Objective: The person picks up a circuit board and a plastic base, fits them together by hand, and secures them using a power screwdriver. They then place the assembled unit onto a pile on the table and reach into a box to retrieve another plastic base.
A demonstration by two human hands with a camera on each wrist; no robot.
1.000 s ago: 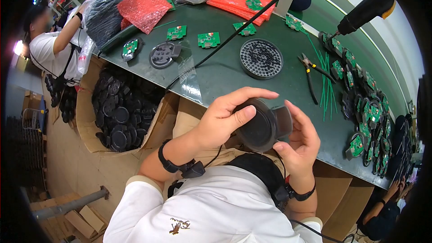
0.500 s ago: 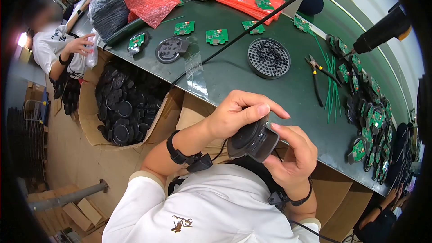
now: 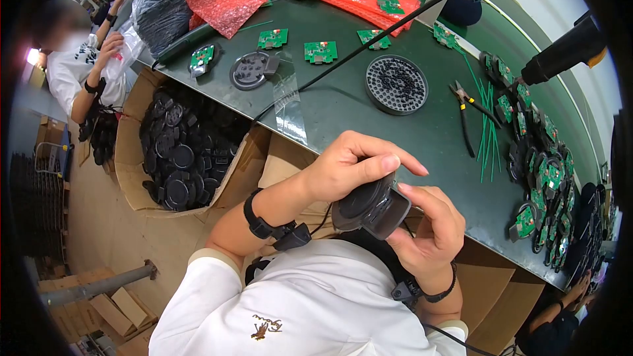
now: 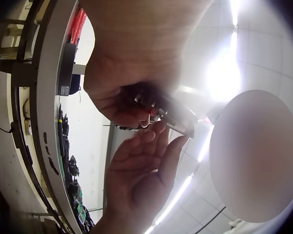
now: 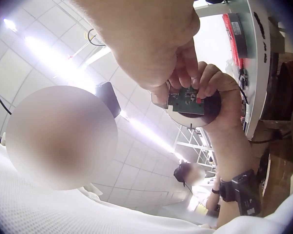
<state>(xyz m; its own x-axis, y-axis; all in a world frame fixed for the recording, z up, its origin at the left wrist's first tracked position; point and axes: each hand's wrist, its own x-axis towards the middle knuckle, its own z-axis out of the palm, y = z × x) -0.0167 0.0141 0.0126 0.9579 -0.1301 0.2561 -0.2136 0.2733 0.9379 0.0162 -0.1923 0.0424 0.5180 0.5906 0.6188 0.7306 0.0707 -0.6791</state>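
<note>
A round black housing with a clear grey rectangular part on its side is held tilted above the lap. The left hand grips its upper edge, thumb on the dark face. At the rectangular part, the right hand pinches the side between thumb and fingers. In the right wrist view a green circuit board with a small red piece lies on the housing's other face, fingers of both hands at its edge. Part of the housing is hidden behind the hands.
On the green table are a round tray of small black pieces, cutters, green wires, several boards and a pile of assemblies. A black tool hangs at right. A cardboard box of black housings stands left; another person sits beyond.
The housing has been tilted and lowered slightly, turning its rectangular part toward the lap. The left hand's thumb has shifted to its upper edge. Over the last half second the hands barely moved.
</note>
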